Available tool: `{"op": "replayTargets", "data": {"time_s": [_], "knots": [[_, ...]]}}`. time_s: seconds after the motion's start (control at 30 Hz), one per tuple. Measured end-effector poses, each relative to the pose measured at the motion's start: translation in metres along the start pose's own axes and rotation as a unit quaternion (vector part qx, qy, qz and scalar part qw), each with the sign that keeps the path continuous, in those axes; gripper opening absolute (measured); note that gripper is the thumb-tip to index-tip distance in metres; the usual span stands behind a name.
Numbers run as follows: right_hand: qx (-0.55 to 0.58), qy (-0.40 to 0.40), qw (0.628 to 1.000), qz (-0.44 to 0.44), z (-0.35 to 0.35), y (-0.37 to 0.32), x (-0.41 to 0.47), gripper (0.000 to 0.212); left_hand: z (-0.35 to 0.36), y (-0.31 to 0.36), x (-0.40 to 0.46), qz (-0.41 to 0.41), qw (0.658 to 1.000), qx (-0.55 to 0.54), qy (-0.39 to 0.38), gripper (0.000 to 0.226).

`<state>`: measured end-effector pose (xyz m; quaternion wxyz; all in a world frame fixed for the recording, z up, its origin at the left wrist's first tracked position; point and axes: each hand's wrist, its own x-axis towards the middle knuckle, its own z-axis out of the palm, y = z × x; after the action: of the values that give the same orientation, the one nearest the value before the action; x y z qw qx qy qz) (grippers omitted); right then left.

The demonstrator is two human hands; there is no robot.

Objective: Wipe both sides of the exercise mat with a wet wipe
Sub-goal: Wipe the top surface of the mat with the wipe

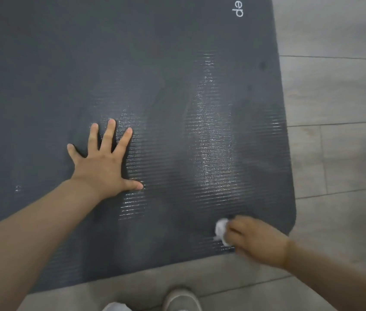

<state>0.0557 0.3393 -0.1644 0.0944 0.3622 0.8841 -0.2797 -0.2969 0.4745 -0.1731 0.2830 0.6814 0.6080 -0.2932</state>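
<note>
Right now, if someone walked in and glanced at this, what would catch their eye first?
Probably the dark grey exercise mat filling most of the view, with shiny wet streaks down its right half. The left hand lies flat with its fingers spread near the mat's middle. The right hand, blurred, presses a balled white wet wipe onto the mat's near right corner, beside the grey plank floor.

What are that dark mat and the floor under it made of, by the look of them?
The mat looks like soft foam or rubber: dark grey, matte, with fine ribs that glisten in streaks, probably wet. The floor looks like wood-look plank, laminate or vinyl perhaps: pale grey grain and straight seams, with a low sheen.
</note>
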Motion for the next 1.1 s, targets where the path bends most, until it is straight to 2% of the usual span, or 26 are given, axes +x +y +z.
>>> {"op": "replayTargets", "data": {"time_s": [0.07,0.13,0.2,0.27,0.33,0.37,0.43,0.5,0.6,0.67,0.73,0.8,0.83,0.87,0.97,1.03,1.07,1.1], "knots": [[-0.030,-0.059,0.997,-0.037,-0.008,0.016,-0.002,0.004,-0.001,0.000,0.000,0.000,1.000,-0.001,0.000,0.134],[-0.088,-0.062,0.994,0.025,-0.041,0.060,0.043,0.007,-0.001,0.000,0.000,-0.002,1.000,0.000,-0.001,0.134],[-0.140,0.073,0.982,0.108,-0.081,0.123,0.100,0.004,-0.001,0.000,0.001,-0.005,1.000,-0.001,-0.001,0.135],[-0.127,0.202,0.934,0.265,-0.127,0.173,0.148,0.019,-0.002,0.001,0.000,-0.004,1.000,-0.003,0.004,0.135],[-0.066,0.258,0.881,0.392,-0.141,0.194,0.172,0.027,-0.002,0.000,-0.002,-0.003,1.000,-0.010,0.012,0.134],[-0.047,0.266,0.866,0.420,-0.132,0.186,0.175,0.026,-0.003,0.000,-0.003,-0.002,1.000,-0.013,0.013,0.134],[-0.037,0.284,0.872,0.396,-0.098,0.150,0.153,0.020,-0.004,0.001,-0.006,-0.002,1.000,-0.021,0.015,0.132],[-0.012,0.293,0.880,0.373,-0.048,0.098,0.098,0.012,-0.002,0.003,-0.007,-0.002,0.999,-0.026,0.023,0.131],[0.047,0.285,0.857,0.428,0.025,0.028,0.002,0.016,-0.001,0.005,-0.007,-0.004,0.999,-0.020,0.030,0.131],[0.085,0.287,0.833,0.466,0.061,-0.015,-0.042,0.013,-0.001,0.006,-0.006,-0.003,0.999,-0.020,0.027,0.131],[0.116,0.312,0.790,0.515,0.072,-0.037,-0.049,0.014,0.000,0.006,-0.006,-0.002,0.999,-0.023,0.026,0.131],[0.141,0.347,0.746,0.550,0.056,-0.022,-0.018,0.017,0.000,0.005,-0.006,-0.006,0.999,-0.023,0.023,0.131],[0.146,0.364,0.738,0.549,0.040,-0.006,0.005,0.017,-0.001,0.005,-0.005,-0.007,0.999,-0.023,0.021,0.131],[0.139,0.379,0.741,0.536,0.021,0.014,0.032,0.016,-0.001,0.005,-0.005,-0.007,0.999,-0.024,0.021,0.131],[0.084,0.408,0.793,0.444,-0.047,0.085,0.116,0.018,0.000,0.004,-0.005,-0.005,0.999,-0.033,0.028,0.131],[0.056,0.378,0.828,0.411,-0.076,0.118,0.148,0.021,0.001,0.003,-0.005,-0.002,0.999,-0.035,0.038,0.131],[0.047,0.367,0.834,0.410,-0.079,0.127,0.149,0.021,0.001,0.002,-0.006,0.000,0.998,-0.037,0.042,0.130],[0.051,0.371,0.823,0.427,-0.075,0.130,0.138,0.021,0.001,0.001,-0.006,0.003,0.998,-0.038,0.043,0.129]]}}
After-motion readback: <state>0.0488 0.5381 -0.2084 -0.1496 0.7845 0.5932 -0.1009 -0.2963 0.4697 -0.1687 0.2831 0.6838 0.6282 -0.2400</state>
